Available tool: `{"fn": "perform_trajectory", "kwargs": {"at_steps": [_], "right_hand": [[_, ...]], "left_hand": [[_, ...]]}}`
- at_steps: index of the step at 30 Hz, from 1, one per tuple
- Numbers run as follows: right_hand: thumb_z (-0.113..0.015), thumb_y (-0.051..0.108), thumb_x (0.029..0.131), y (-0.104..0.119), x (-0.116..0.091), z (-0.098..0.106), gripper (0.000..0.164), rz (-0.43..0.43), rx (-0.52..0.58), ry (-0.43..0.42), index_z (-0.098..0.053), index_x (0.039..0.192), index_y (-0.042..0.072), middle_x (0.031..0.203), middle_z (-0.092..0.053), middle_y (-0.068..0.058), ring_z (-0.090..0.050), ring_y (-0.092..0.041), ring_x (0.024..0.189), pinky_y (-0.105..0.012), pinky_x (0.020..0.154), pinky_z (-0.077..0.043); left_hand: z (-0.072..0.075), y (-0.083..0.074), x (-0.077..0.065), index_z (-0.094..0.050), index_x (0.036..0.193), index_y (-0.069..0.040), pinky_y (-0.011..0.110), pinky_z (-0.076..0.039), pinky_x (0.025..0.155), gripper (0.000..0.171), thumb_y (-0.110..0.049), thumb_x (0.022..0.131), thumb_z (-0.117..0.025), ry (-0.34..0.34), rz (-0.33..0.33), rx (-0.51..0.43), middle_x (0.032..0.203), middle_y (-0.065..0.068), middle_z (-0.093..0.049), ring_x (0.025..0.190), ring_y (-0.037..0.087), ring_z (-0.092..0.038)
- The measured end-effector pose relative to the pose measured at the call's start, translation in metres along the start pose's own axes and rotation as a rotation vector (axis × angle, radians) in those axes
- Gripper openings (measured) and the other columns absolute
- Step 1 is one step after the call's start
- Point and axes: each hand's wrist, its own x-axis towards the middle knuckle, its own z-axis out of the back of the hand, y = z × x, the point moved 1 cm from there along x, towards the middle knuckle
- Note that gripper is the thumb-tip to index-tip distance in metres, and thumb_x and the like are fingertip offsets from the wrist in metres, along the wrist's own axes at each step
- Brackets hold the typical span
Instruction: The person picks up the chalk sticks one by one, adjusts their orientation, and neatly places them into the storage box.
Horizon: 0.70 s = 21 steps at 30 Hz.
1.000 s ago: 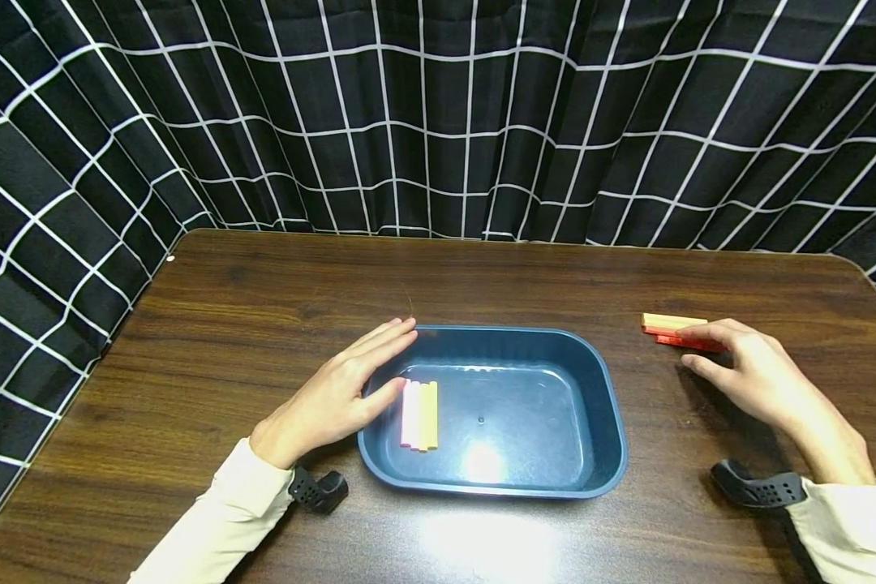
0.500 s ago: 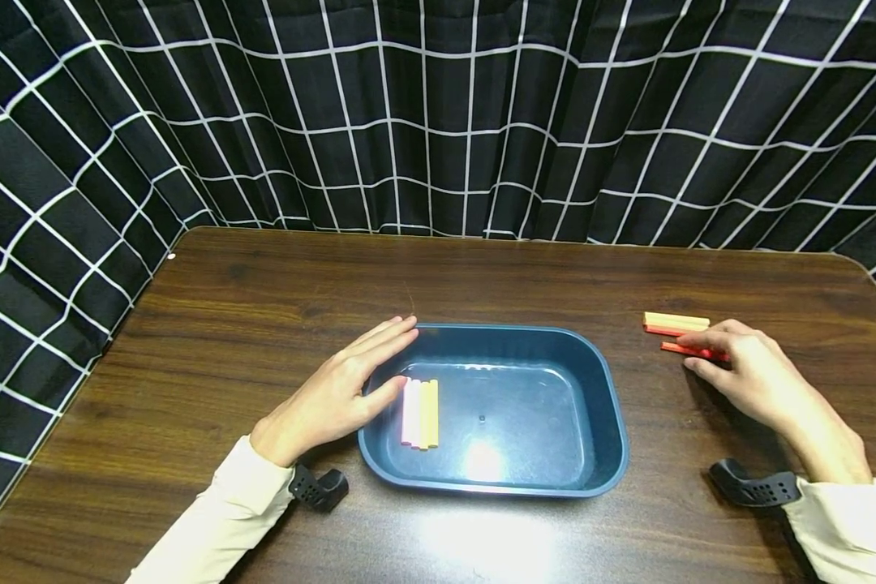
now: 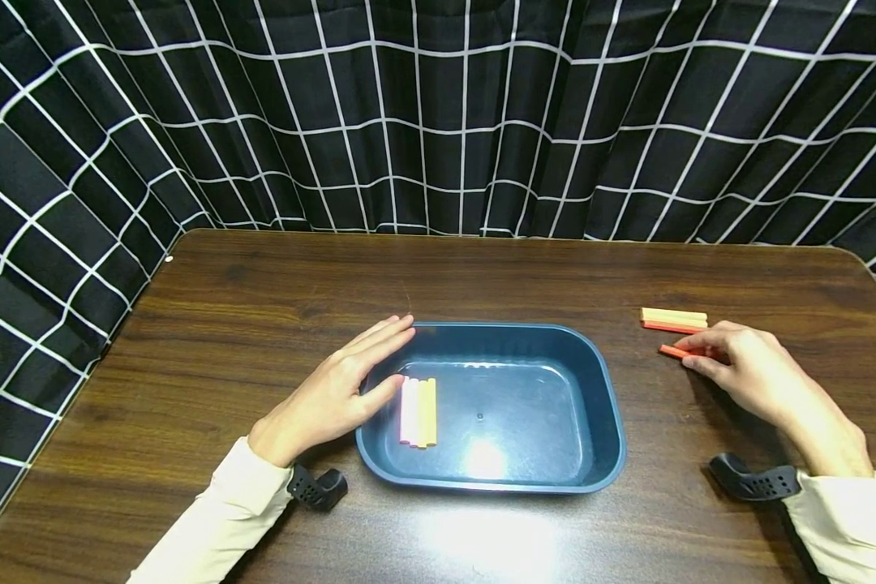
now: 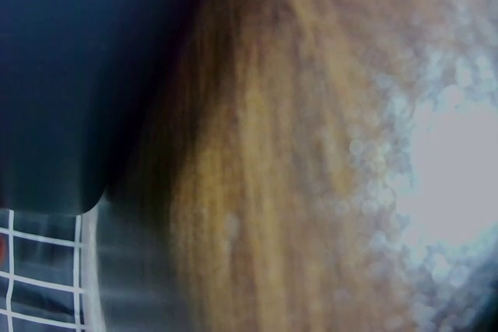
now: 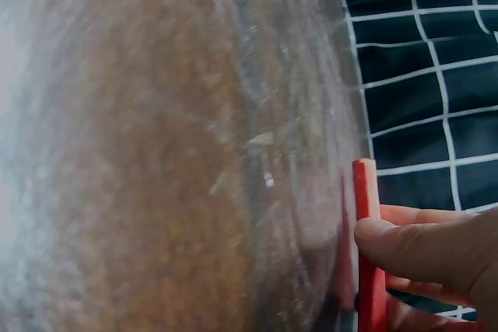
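My right hand (image 3: 766,377) pinches a red chalk stick (image 3: 673,351) between thumb and fingers at the right of the table. In the right wrist view the thumb lies across the red chalk stick (image 5: 367,192), whose end sticks out past it. Just behind that hand lie a pale yellow chalk stick (image 3: 673,317) and an orange-red chalk stick (image 3: 667,327), side by side. My left hand (image 3: 339,389) rests with straight fingers over the left rim of a blue plastic bin (image 3: 602,405). Several pink and yellow chalk sticks (image 3: 418,414) lie side by side inside it, near the thumb.
The bin stands on a brown wood-grain table (image 3: 263,276). A black curtain with white grid lines (image 3: 438,122) hangs behind and to the left. A black wrist strap (image 3: 755,478) is on the right wrist, another strap (image 3: 317,489) on the left.
The red chalk stick has come away from the other two towards the front, and my right thumb and fingers have closed on it. My left hand and the bin have stayed in place.
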Motion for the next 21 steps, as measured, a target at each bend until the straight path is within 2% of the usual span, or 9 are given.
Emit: {"fn": "perform_trajectory", "kwargs": {"at_steps": [4,8,15,17,21], "right_hand": [[-0.078,-0.001,0.077,0.003,0.001,0.004,0.015,-0.052,0.027,0.035,-0.074,0.092,0.002,0.070,-0.061,0.002,-0.041,0.002,0.063,-0.024,0.054,-0.034],[-0.076,0.004,0.082,0.007,0.002,0.008,0.015,-0.107,0.061,0.060,-0.074,0.097,0.003,0.068,-0.059,0.004,-0.039,0.004,0.060,-0.023,0.053,-0.032],[-0.075,0.010,0.086,0.014,0.003,0.014,0.016,-0.165,0.207,0.064,-0.073,0.101,0.003,0.073,-0.069,0.005,-0.050,0.011,0.061,-0.014,0.054,-0.038],[-0.075,0.012,0.087,0.017,0.004,0.016,0.018,-0.188,0.242,0.068,-0.073,0.102,0.003,0.072,-0.068,0.010,-0.051,0.010,0.061,-0.013,0.053,-0.040],[-0.075,0.013,0.087,0.024,0.004,0.019,0.020,-0.207,0.291,0.068,-0.072,0.104,0.003,0.074,-0.070,0.011,-0.054,0.010,0.063,-0.014,0.054,-0.040]], "left_hand": [[0.000,0.000,0.000,-0.046,0.148,-0.008,0.045,-0.029,0.123,0.055,-0.020,0.097,-0.062,-0.003,-0.003,-0.002,0.159,0.004,-0.039,0.151,0.020,-0.030],[0.000,-0.001,0.000,-0.046,0.148,-0.008,0.045,-0.030,0.122,0.055,-0.021,0.097,-0.062,-0.007,-0.009,-0.003,0.159,0.004,-0.039,0.151,0.022,-0.031],[0.000,-0.001,-0.001,-0.046,0.148,-0.008,0.045,-0.029,0.123,0.056,-0.021,0.097,-0.062,-0.003,-0.003,0.007,0.160,0.003,-0.038,0.151,0.024,-0.031],[0.000,-0.001,-0.001,-0.046,0.148,-0.008,0.045,-0.029,0.122,0.056,-0.021,0.096,-0.063,0.000,-0.001,0.007,0.160,0.003,-0.038,0.151,0.024,-0.031],[0.000,-0.001,0.000,-0.046,0.148,-0.007,0.045,-0.030,0.122,0.056,-0.020,0.096,-0.063,-0.010,-0.017,0.008,0.159,0.004,-0.039,0.150,0.025,-0.032]]}}
